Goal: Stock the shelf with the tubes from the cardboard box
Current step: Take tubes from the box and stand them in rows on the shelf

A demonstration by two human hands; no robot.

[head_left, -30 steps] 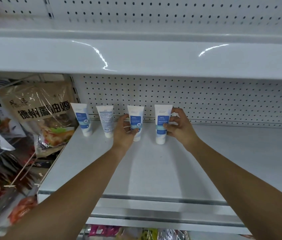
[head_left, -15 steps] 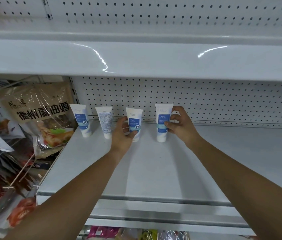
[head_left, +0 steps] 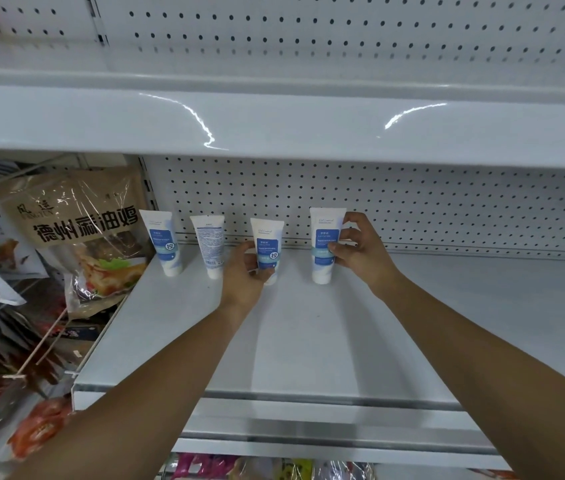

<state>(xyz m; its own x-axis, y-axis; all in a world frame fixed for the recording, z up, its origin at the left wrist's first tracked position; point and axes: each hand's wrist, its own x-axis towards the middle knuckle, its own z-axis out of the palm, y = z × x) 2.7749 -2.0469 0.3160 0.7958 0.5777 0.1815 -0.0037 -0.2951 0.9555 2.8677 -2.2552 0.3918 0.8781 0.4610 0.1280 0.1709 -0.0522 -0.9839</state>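
Observation:
Several white tubes with blue labels stand cap-down in a row at the back of the white shelf (head_left: 309, 341). My left hand (head_left: 244, 271) grips the third tube (head_left: 267, 244) near its lower half. My right hand (head_left: 357, 249) pinches the fourth tube (head_left: 324, 244) from its right side. Two more tubes stand free to the left, one (head_left: 165, 242) facing front and one (head_left: 210, 244) turned back-side out. The cardboard box is out of view.
A pegboard back wall (head_left: 412, 209) rises behind the tubes, and another shelf (head_left: 274, 123) overhangs them. Hanging snack bags (head_left: 76, 230) crowd the left bay beside the shelf edge. More packets (head_left: 257, 467) show on the level below.
Both hands pushed their tubes farther back toward the pegboard. The third and fourth tubes now stand nearly in line with the two on the left.

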